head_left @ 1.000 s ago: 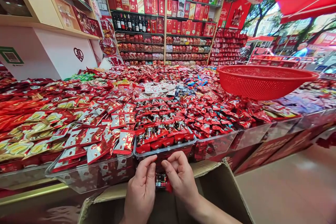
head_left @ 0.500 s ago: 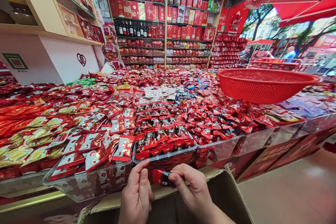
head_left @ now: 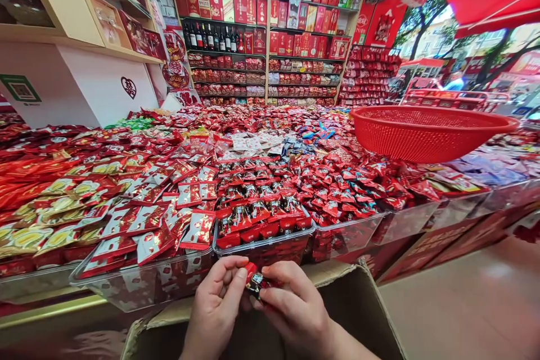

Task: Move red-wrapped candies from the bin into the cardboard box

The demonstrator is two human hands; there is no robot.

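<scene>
A small red and black wrapped candy [head_left: 255,283] is pinched between my two hands, above an open cardboard box [head_left: 363,304]. My left hand [head_left: 219,304] grips its left end between thumb and fingers. From the right, my right hand [head_left: 295,304] closes thumb and fingers on the other end. Just beyond my hands stands a clear plastic bin [head_left: 270,244] with matching candies [head_left: 257,211] laid in rows. To its left, another bin [head_left: 139,281] holds red and white packets [head_left: 143,225].
A large red plastic basket [head_left: 426,135] rests on the candy piles at the right. Blue and red packets [head_left: 316,130] lie farther back. Shelves [head_left: 268,34] with bottles and red boxes line the back wall. The tiled floor [head_left: 472,298] shows at lower right.
My left hand has closed on the candy, which only my right hand held before. The candy has shifted slightly left and tilted. The view has moved a little.
</scene>
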